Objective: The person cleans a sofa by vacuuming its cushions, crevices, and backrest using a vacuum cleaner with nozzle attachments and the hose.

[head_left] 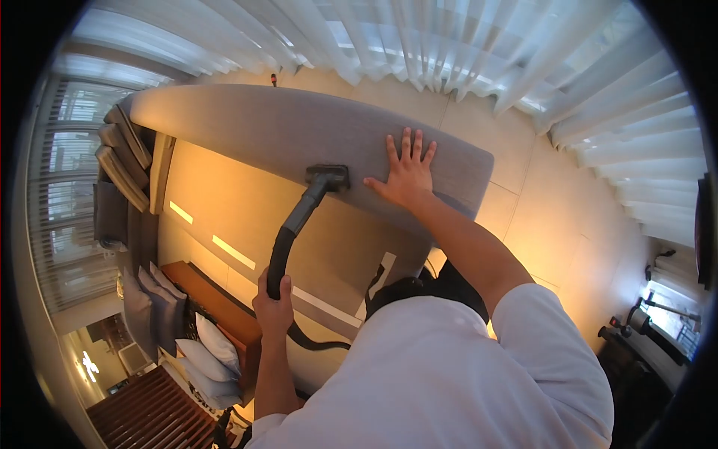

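My left hand (pixel 274 307) is wrapped around the dark curved handle of a vacuum cleaner hose (pixel 281 251). At its far end, the black vacuum nozzle (pixel 329 177) rests against the near edge of a long grey upholstered sofa section (pixel 247 116). My right hand (pixel 407 176) lies flat on this grey fabric, fingers spread, to the right of the nozzle. Below the section is a wide flat surface (pixel 254 187) with several pale strips across it. The hose's thinner black part (pixel 314 344) curves behind my left wrist toward my body.
White sheer curtains (pixel 419 45) hang along the far side, above a tiled floor (pixel 523 187). Grey cushions (pixel 123 161) are stacked at the left. Several pillows (pixel 206 359) lie by a brown wooden piece of furniture (pixel 217 303). Dark equipment (pixel 639 322) stands at the right.
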The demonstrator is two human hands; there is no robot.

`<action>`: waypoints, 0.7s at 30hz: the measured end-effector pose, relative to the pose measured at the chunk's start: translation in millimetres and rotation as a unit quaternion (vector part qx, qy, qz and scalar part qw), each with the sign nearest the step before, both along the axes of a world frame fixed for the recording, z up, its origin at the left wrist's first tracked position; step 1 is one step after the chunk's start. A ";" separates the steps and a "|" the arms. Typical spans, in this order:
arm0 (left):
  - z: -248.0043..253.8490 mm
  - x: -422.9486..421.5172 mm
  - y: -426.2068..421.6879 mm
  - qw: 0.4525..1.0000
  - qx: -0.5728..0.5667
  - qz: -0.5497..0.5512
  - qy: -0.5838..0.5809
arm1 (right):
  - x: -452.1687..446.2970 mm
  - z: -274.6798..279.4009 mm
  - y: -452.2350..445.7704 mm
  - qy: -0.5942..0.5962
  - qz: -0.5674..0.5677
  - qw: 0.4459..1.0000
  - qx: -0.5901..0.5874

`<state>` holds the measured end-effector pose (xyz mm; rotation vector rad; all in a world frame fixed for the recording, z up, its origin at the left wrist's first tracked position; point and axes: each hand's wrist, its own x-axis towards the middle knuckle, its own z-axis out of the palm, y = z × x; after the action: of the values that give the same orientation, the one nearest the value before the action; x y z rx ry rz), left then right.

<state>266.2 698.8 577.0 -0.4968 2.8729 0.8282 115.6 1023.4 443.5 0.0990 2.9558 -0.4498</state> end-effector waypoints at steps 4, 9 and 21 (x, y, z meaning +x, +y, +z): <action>30.9 -57.9 -8.7 1.000 -0.007 -0.010 0.007 | -23.0 1.4 -19.8 -0.014 -0.020 1.000 0.009; 27.4 -67.6 -24.4 0.996 -0.030 -0.085 0.026 | -42.1 -0.8 -37.4 -0.008 -0.035 0.999 0.016; -28.7 -163.2 1.6 0.996 -0.024 -0.045 0.070 | -75.8 -7.4 -62.9 0.018 -0.034 0.999 0.011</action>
<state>103.0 700.4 548.4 -0.3214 3.0241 0.8127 39.8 960.5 436.0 0.1961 3.0011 -0.4332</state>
